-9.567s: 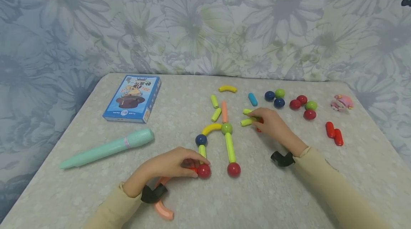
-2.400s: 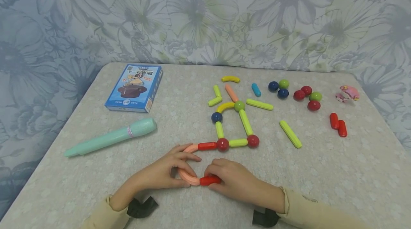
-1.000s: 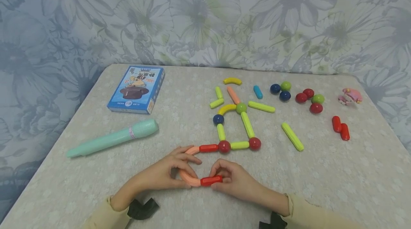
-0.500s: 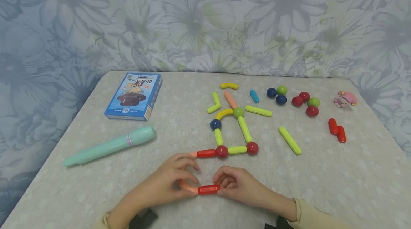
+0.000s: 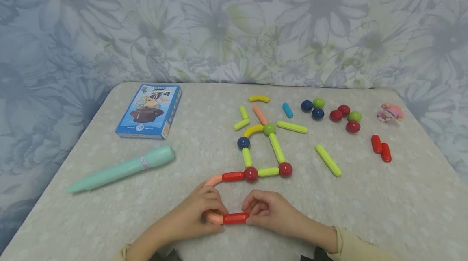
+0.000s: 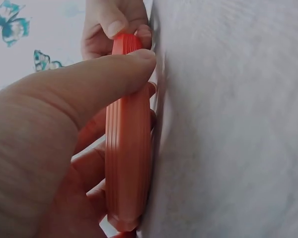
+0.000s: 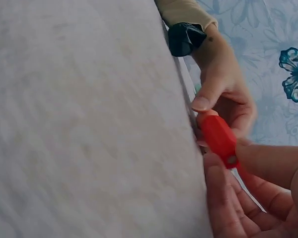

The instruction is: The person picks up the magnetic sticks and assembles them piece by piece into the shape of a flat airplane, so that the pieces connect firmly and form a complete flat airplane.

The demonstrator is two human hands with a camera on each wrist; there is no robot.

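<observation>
My left hand (image 5: 202, 212) grips a curved salmon-pink magnetic rod (image 5: 213, 180) near its lower end, with the thumb across it in the left wrist view. A short red magnetic rod (image 5: 235, 218) continues from that end. My right hand (image 5: 274, 212) pinches the red rod's free end between thumb and fingertips; a metal dot shows on that end in the right wrist view. The curved rod's upper end meets another red rod (image 5: 233, 176), which joins a red ball (image 5: 251, 174). From there a closed outline of lime rods, balls and a yellow curved rod (image 5: 253, 130) lies flat.
Loose lime rods (image 5: 328, 160), a blue rod (image 5: 287, 110), red rods (image 5: 386, 152) and several balls (image 5: 353, 127) lie behind and right. A pink trinket (image 5: 391, 112) is at far right. At left are a blue box (image 5: 148, 110) and a mint-green pen-shaped object (image 5: 122, 169).
Earlier, my right hand was among the lime rods; it now pinches the red rod. A lime rod now links the two red balls. Lately my left fingers have drawn closer around the curved rod.
</observation>
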